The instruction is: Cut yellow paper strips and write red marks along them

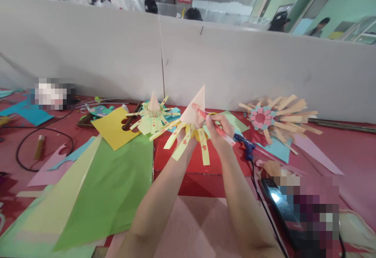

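Two hands on one job, centre of the worktop (199, 185). Left hand (194, 142) is under the pale pink paper cone with a fringe of pale yellow paper strips (191, 115); its fingers are mostly hidden by the strips, so can't tell how far they're closed. Right hand (219, 128) is closed around a red-and-white marker (225, 134), tip on or right at the cone's side, next to red marks. Can't confirm contact at this size. Cone is point up, leaning a bit right; strips splay out and down, some with red stars.

Behind and left: smaller pink-coned paper piece with starred yellow-green strips (153, 113), upright. Right side: pink-and-blue paper flower ring with pale orange strips (273, 121), strips fanned mostly to the right. Blue glue gun (249, 149) just beside the right forearm, black cable running toward the near edge past a black phone (282, 211).

Left of the arms: large green sheet (114, 187), with a yellow paper sheet with a cutout (113, 128) at its far edge. Grey-white partition (102, 46) runs along the back.
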Demonstrator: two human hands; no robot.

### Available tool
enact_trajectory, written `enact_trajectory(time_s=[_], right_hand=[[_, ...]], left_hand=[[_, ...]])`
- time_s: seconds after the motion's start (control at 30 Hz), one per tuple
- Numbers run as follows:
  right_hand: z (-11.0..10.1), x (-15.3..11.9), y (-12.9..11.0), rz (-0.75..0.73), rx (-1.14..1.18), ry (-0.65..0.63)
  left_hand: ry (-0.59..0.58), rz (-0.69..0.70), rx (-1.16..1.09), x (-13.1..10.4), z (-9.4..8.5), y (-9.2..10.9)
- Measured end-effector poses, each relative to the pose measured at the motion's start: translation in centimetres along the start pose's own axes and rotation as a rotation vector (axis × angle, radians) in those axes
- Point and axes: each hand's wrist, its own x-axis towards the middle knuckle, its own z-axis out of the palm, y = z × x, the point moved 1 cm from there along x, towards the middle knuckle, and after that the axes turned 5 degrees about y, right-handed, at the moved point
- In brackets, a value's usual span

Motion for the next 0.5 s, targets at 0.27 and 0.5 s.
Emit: enact_trajectory(time_s=[0.27,0.5], right_hand=[[0.01,0.04,-0.29,0.165,0.087,-0.011],[-0.22,0.17,-0.14,0.209,0.148,-0.012]], left_hand=[[-0.009,-0.020,0.048,-0.09,-0.31,-0.38],[-0.012,-0.038,0.088,0.26,-0.70,-0.10]])
